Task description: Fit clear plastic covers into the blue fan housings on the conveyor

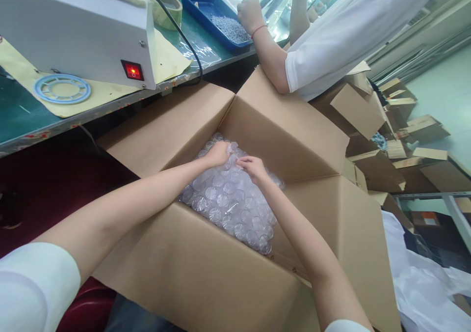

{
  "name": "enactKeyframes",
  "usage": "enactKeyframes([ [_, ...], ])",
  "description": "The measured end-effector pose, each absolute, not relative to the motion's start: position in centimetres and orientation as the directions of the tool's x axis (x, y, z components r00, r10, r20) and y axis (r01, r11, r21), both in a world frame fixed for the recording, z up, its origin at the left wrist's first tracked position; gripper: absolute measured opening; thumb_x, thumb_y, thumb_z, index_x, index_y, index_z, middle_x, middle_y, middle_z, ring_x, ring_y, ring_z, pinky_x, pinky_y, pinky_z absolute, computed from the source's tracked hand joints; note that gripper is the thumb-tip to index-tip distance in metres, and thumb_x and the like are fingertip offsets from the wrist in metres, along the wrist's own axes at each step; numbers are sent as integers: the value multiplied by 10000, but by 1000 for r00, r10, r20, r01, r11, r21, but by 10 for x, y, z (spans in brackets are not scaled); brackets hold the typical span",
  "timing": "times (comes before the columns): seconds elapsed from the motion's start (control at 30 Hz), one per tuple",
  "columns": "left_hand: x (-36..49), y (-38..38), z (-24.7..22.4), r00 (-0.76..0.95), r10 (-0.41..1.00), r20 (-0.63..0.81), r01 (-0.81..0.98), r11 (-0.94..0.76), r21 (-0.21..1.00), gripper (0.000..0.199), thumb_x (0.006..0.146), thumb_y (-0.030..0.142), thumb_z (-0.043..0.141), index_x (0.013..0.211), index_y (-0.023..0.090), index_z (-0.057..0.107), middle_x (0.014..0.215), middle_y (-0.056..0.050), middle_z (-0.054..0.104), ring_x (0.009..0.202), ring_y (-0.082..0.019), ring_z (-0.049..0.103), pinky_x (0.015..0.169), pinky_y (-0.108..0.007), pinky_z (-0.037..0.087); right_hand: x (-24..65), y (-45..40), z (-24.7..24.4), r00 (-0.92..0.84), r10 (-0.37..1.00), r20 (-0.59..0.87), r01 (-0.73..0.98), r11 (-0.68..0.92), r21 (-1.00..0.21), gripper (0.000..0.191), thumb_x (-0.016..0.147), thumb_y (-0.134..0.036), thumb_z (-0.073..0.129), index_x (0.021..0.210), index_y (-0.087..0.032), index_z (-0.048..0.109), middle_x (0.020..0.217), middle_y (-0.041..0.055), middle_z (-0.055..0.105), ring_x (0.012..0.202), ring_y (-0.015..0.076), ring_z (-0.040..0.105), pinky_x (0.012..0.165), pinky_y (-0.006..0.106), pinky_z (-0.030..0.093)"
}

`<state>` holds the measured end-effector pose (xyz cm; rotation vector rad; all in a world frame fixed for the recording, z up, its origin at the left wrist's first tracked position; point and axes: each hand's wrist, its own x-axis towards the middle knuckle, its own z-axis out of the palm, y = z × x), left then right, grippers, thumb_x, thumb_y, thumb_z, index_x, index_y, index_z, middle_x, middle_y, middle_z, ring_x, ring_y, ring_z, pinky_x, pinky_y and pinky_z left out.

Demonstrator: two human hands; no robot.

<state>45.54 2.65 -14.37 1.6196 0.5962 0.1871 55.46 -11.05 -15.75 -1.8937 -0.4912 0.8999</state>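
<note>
A large open cardboard box (206,263) has its flaps folded outward. Inside it lies a bundle of clear plastic wrap with big round bubbles (235,199), filling the left part of the box. My left hand (218,154) is closed on the upper edge of this bubble wrap, fingertips partly hidden. Just to its right, my right hand (252,168) pinches the same wrap between thumb and fingers. The two hands are close together but apart.
A green workbench (22,121) at the upper left carries a white machine (91,32) with a lit red switch, a blue ring (62,89), a tape roll (167,9) and a blue tray (195,3). Another person's arm (270,52) reaches across behind the box. Cardboard boxes (382,170) stand right.
</note>
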Motion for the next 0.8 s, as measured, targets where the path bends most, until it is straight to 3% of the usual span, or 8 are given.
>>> enactKeyframes([
  [0.2, 453, 25, -136, 902, 418, -103, 174, -134, 976, 196, 578, 76, 803, 676, 151, 651, 933, -65, 637, 1063, -257, 557, 968, -346, 415, 580, -102, -145, 687, 675, -270, 137, -485, -864, 163, 888, -282, 623, 895, -120, 633, 819, 7, 661, 698, 115, 635, 663, 282, 551],
  [0.3, 456, 27, -129, 890, 451, -70, 167, -179, 969, 116, 720, 108, 705, 662, 139, 610, 931, -52, 631, 1035, -220, 557, 942, -355, 426, 600, -101, -148, 717, 646, -261, 199, -549, -812, 233, 919, -341, 572, 1001, -129, 623, 934, 37, 669, 775, 136, 649, 699, 308, 558],
  [0.4, 459, 30, -124, 878, 475, -57, 179, -217, 960, 132, 843, 177, 609, 723, 124, 597, 911, -26, 634, 932, -179, 581, 878, -371, 467, 614, -111, -167, 774, 563, -289, 251, -692, -676, 265, 926, -357, 553, 1060, -135, 610, 1031, 55, 647, 860, 166, 641, 745, 343, 554],
  [0.63, 453, 27, -131, 896, 440, -55, 192, -274, 942, 113, 886, 232, 581, 898, 128, 623, 945, -45, 645, 887, -160, 611, 834, -370, 510, 606, -142, -226, 784, 475, -400, 381, -877, -293, 307, 917, -327, 569, 1173, -158, 566, 1200, 95, 580, 1028, 215, 596, 871, 427, 518],
  [0.8, 454, 24, -137, 923, 372, -95, 218, -305, 927, 126, 891, 245, 576, 891, 132, 634, 981, -53, 654, 924, -167, 614, 865, -381, 509, 617, -147, -230, 762, 470, -445, 446, -880, -165, 272, 920, -315, 564, 1154, -177, 582, 1226, 90, 571, 1068, 220, 577, 909, 442, 497],
])
